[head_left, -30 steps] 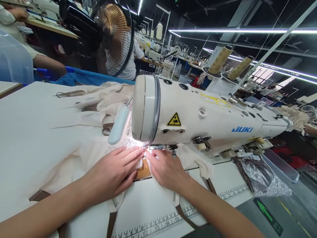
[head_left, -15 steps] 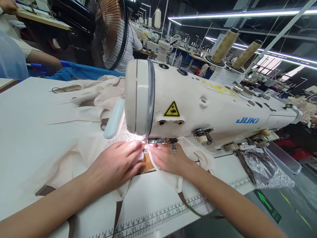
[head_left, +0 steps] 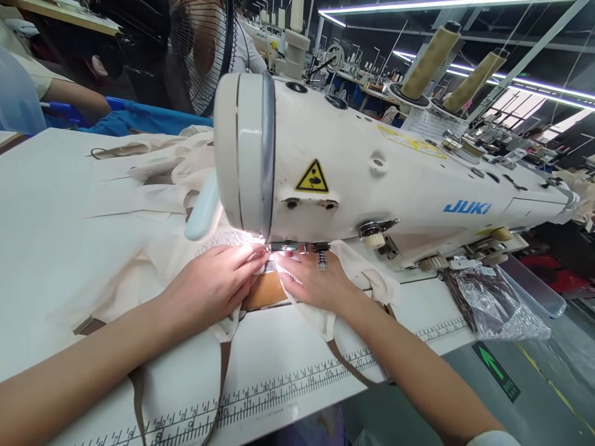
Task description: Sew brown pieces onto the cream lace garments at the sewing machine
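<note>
A cream sewing machine (head_left: 334,167) with JUKI on its arm stands before me. Under its lit presser foot (head_left: 284,247) lies a cream garment (head_left: 125,279) with a lace part (head_left: 227,238) and brown straps (head_left: 225,365). My left hand (head_left: 216,279) is closed on the fabric left of the foot, fingertips close to the needle area. To the right of the foot, my right hand (head_left: 316,279) has its fingers closed on the garment's white edge. Between both hands shows an orange-brown plate (head_left: 266,290). The needle tip and the seam are hidden by fingers and glare.
More cream pieces (head_left: 167,167) lie behind on the white table (head_left: 46,186). A ruler strip (head_left: 274,399) runs along the front edge. Plastic-wrapped material (head_left: 497,306) sits right. Thread cones (head_left: 430,61) stand behind; a fan (head_left: 199,49) and other people are beyond.
The view has shifted, so the machine sits higher and farther left. My left hand's lower fingers have drawn back leftward, baring more of the orange-brown plate. Both hands stay at the fabric.
</note>
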Demonstrator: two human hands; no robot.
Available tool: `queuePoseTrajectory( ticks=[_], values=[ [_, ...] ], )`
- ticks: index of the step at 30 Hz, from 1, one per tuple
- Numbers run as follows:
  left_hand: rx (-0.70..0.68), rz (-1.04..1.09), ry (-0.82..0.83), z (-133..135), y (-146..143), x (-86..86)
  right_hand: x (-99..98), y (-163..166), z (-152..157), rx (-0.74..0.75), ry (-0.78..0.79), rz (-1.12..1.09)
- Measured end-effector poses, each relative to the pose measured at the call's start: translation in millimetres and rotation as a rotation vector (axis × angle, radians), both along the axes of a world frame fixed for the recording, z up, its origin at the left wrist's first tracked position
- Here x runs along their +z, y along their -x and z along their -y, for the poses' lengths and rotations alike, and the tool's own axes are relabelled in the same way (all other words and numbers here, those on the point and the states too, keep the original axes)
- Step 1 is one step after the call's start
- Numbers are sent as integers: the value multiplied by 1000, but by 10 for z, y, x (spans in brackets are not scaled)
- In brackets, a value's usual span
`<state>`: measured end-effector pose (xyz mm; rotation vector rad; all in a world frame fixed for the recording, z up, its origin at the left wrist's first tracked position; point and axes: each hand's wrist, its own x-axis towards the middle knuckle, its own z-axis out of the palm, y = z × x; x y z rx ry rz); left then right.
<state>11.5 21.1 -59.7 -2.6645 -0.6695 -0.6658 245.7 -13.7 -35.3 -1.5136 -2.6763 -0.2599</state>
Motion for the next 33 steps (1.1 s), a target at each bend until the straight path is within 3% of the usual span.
queuePoseTrajectory(
  ticks=[8, 26, 33],
  values=[
    [-14, 13, -40, 106, -71, 29, 6, -32, 24, 70, -122, 11],
    [22, 25, 10, 148, -67, 16, -1, -31, 10, 46, -19, -22],
    [21, 25, -16, 163, -79, 44, 27, -18, 32, 60, -107, -42]
  ],
)
